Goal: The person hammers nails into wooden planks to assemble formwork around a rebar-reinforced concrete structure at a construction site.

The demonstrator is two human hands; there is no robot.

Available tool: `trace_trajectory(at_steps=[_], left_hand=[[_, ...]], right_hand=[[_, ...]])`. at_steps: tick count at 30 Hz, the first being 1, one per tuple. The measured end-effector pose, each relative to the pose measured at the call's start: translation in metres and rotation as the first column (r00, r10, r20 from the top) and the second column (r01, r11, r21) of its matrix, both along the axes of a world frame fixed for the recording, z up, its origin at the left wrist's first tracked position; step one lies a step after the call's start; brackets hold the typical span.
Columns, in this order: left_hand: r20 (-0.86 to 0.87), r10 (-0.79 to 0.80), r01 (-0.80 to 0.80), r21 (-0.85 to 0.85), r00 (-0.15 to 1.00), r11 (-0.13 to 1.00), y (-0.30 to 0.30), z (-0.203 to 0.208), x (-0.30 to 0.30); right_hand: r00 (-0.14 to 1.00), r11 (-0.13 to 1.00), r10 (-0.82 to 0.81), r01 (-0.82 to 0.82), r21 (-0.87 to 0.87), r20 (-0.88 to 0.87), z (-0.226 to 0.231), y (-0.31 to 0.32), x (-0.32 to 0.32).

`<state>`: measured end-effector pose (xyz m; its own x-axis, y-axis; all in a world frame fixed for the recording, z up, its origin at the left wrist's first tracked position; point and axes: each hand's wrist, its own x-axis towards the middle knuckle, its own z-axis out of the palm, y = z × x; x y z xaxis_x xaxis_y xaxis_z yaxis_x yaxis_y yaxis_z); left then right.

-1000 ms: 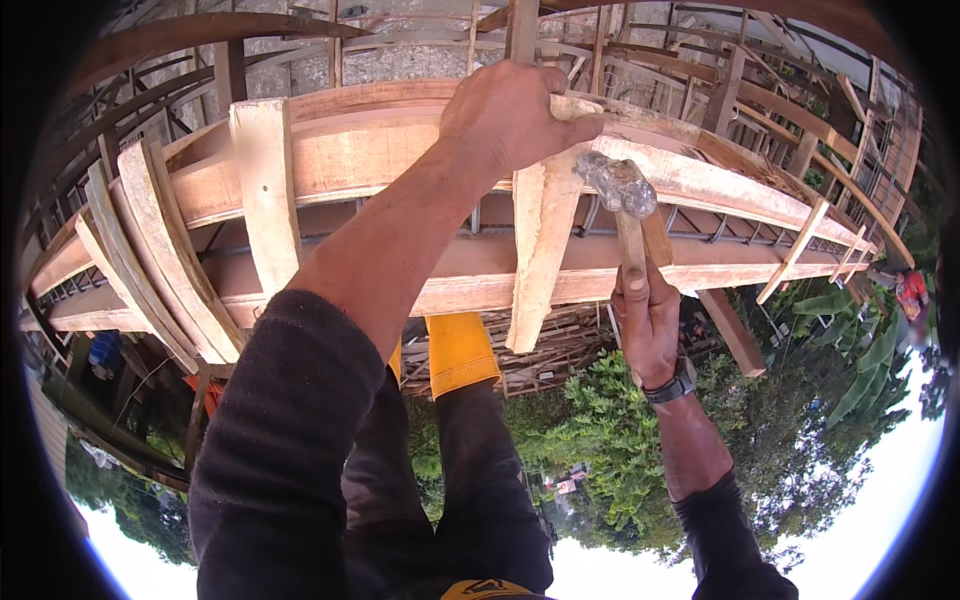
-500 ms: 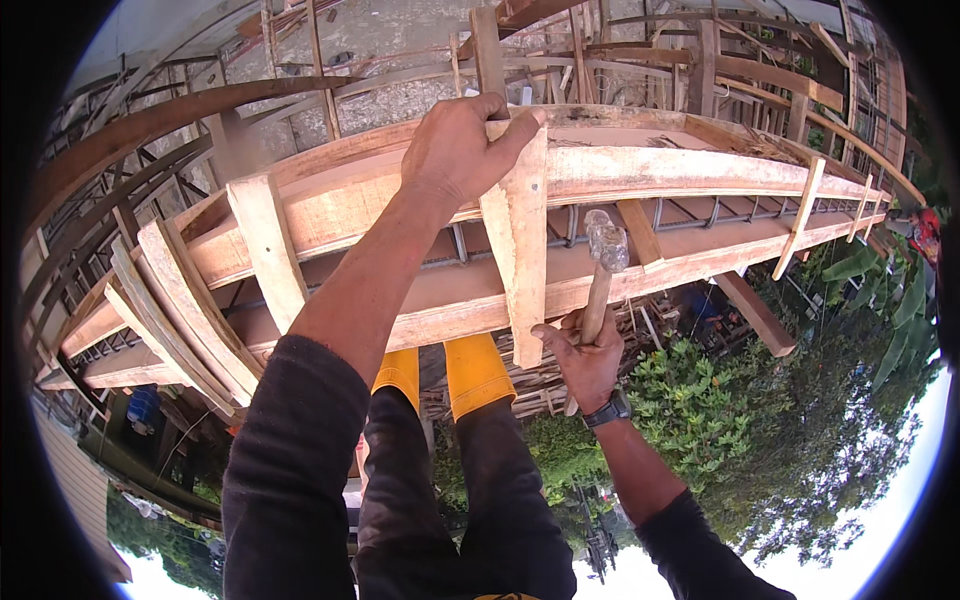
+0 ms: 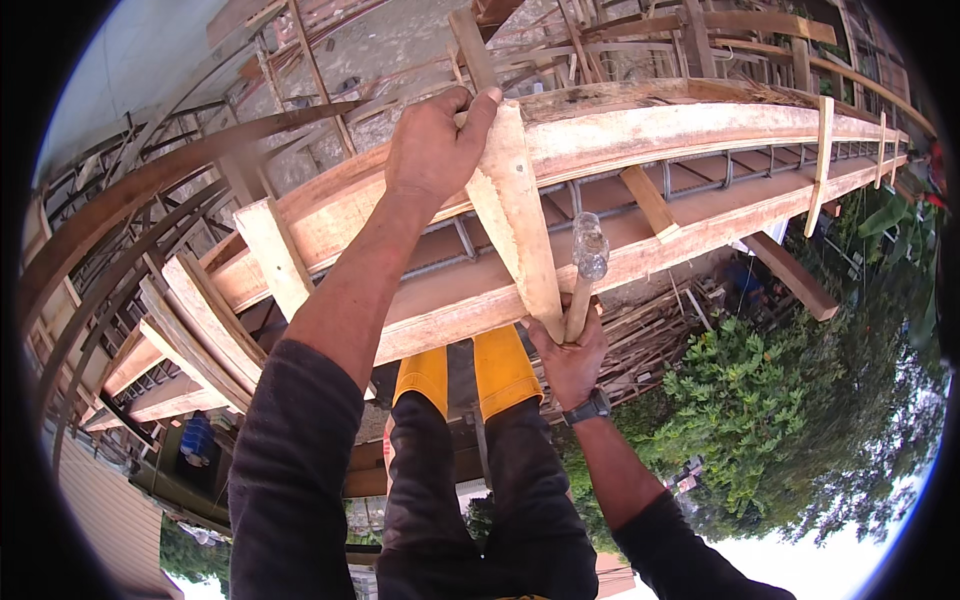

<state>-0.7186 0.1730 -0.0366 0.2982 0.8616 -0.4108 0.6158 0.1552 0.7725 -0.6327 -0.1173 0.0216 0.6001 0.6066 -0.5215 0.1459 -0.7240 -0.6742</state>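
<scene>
My left hand (image 3: 430, 145) is closed around the upper end of a short, pale wooden board (image 3: 515, 220), thumb on top. The board lies slanted across two long timber form sides (image 3: 660, 255), its lower end past the nearer one. My right hand (image 3: 572, 360) grips a hammer (image 3: 590, 250) by its wooden handle, the worn metal head pointing up and away. The right thumb and fingers are also at the board's lower end; whether they pinch it I cannot tell. Steel reinforcing bars (image 3: 725, 170) run in the trough between the form sides.
Another short crosspiece (image 3: 275, 255) spans the form at left, near several stacked boards (image 3: 210, 315). A small wood block (image 3: 650, 203) lies between the sides. Thin cleats (image 3: 820, 165) cross at right. Below are my yellow boots (image 3: 507, 365), a timber pile (image 3: 650, 350) and green bushes (image 3: 720, 400).
The view has turned, so the form and board look more slanted. My right hand, with the hammer, has come left against the board's lower end. The left hand keeps its hold.
</scene>
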Motion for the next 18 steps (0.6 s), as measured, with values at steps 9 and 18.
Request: trace_trajectory(at_steps=[9, 18], left_hand=[[-0.010, -0.041, 0.040, -0.011, 0.999, 0.999, 0.003, 0.005, 0.000], [0.145, -0.015, -0.031, 0.316, 0.989, 0.948, -0.108, 0.091, -0.066]], right_hand=[[0.984, 0.984, -0.178, 0.178, -0.008, -0.008, 0.002, -0.019, 0.002], [0.994, 0.988, -0.093, 0.100, -0.117, 0.065, -0.003, -0.032, 0.008]])
